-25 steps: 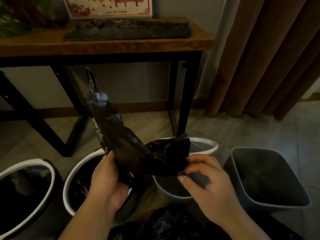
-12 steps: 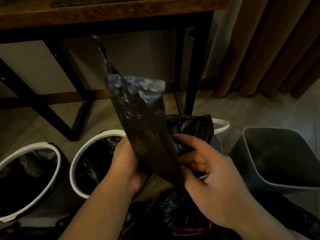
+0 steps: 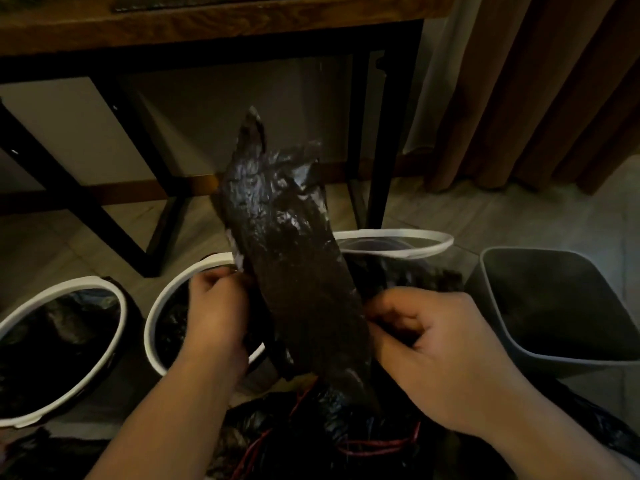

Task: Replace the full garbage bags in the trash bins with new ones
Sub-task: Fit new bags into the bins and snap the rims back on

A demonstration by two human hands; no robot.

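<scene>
A new black garbage bag (image 3: 287, 244), still partly folded and crinkled, stands upright between my hands. My left hand (image 3: 216, 317) pinches its left edge and my right hand (image 3: 433, 348) grips its right edge, with part of the bag spread toward the right. Behind it sit three round white-rimmed bins: the far left one (image 3: 104, 284) and the middle one (image 3: 162, 299) are lined with black bags, and the third (image 3: 415, 237) is mostly hidden by the bag. A grey square bin (image 3: 491, 289) stands on the right.
Full black bags with red drawstrings (image 3: 374, 445) lie on the floor just under my forearms. A wooden table with black metal legs (image 3: 375, 133) stands close behind the bins. Brown curtains (image 3: 536, 91) hang at the right over tiled floor.
My hands have drawn apart, widening the bag. Its top has dropped lower in view, and the right hand has shifted right and down along the bag's edge.
</scene>
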